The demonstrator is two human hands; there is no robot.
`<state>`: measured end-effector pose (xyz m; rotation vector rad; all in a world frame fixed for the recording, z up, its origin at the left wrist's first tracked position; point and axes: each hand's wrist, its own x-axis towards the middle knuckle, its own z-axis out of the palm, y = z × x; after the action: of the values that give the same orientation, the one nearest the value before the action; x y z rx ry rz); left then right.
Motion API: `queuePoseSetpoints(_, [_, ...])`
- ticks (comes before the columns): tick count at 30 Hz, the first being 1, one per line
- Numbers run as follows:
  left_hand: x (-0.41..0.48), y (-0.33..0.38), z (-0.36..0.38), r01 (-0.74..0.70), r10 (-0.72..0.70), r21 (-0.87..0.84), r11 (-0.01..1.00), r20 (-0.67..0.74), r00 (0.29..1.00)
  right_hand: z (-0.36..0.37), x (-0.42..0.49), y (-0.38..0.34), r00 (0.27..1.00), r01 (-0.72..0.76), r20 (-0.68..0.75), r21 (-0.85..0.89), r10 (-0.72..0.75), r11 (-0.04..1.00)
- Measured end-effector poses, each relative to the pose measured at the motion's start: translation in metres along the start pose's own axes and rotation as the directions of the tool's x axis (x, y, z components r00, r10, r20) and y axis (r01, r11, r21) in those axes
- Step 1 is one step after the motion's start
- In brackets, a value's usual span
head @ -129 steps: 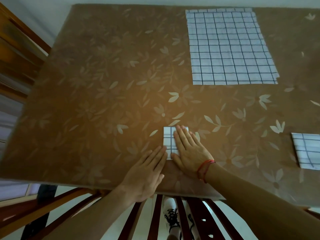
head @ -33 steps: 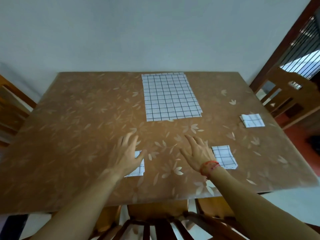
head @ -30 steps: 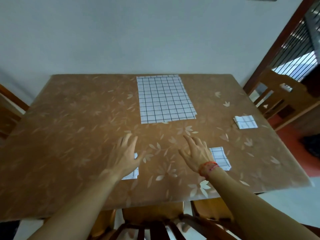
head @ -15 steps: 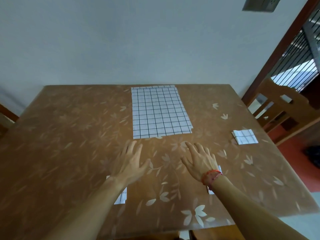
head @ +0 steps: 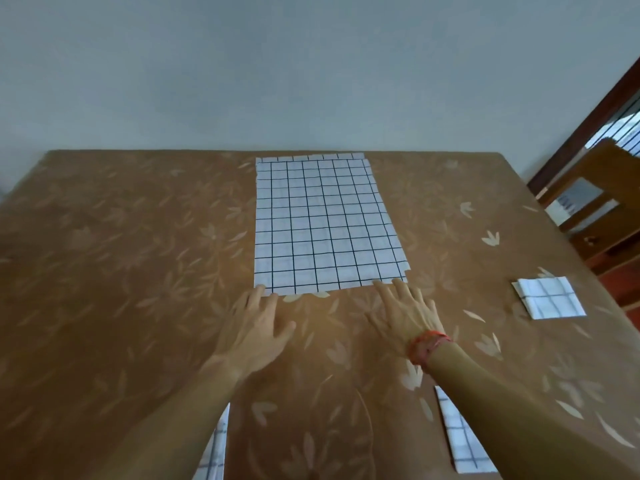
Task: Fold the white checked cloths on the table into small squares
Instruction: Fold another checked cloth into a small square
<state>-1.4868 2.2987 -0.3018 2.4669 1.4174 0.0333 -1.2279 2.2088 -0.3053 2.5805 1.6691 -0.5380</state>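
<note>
A large white checked cloth point(head: 322, 223) lies flat at the far middle of the brown leaf-patterned table point(head: 104, 271), with a second layer's edge showing at its far end. My left hand point(head: 256, 327) is spread, fingertips at the cloth's near left corner. My right hand point(head: 405, 317), a red string on its wrist, is spread with fingertips at the near right corner. Neither hand holds anything. A small folded checked square point(head: 549, 297) lies at the right. Two more folded pieces peek out under my left forearm point(head: 214, 448) and right forearm point(head: 457, 438).
A pale wall stands right behind the table's far edge. A wooden chair point(head: 602, 209) and a dark wooden door frame stand at the right, beyond the table's right edge.
Both hands have left the folded squares near me and reached forward across the table to the near edge of the large flat cloth. The view has tilted up.
</note>
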Motion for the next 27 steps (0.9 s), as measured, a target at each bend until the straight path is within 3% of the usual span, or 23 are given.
queuePoseSetpoints(1, [0.008,-0.002,0.006,0.011,-0.011,0.003,1.000,0.021,1.000,-0.001,0.006,-0.007,0.995,0.030,-0.096,-0.038,-0.034,0.999])
queuePoseSetpoints(6, [0.039,-0.011,0.033,0.051,-0.056,0.050,0.997,0.105,0.993,0.016,0.039,-0.007,0.999,0.043,0.023,0.033,-0.044,0.999])
queuePoseSetpoints(10, [0.049,-0.017,0.052,0.065,-0.077,0.096,0.993,0.130,0.989,0.031,0.057,-0.002,0.998,0.055,0.006,0.020,-0.055,0.998])
queuePoseSetpoints(16, [0.045,-0.019,0.063,0.042,-0.051,0.180,0.983,0.043,0.998,0.048,0.059,0.005,0.996,0.061,-0.064,-0.039,-0.063,0.997])
queuePoseSetpoints(20, [0.041,-0.020,0.066,0.049,-0.046,0.124,0.991,-0.024,0.999,0.050,0.050,0.005,0.985,0.071,-0.151,-0.087,-0.083,0.994])
queuePoseSetpoints(27, [0.027,-0.027,0.063,-0.112,0.116,0.029,0.993,-0.260,0.959,0.051,0.029,0.002,0.984,-0.034,-0.180,-0.177,0.002,0.984])
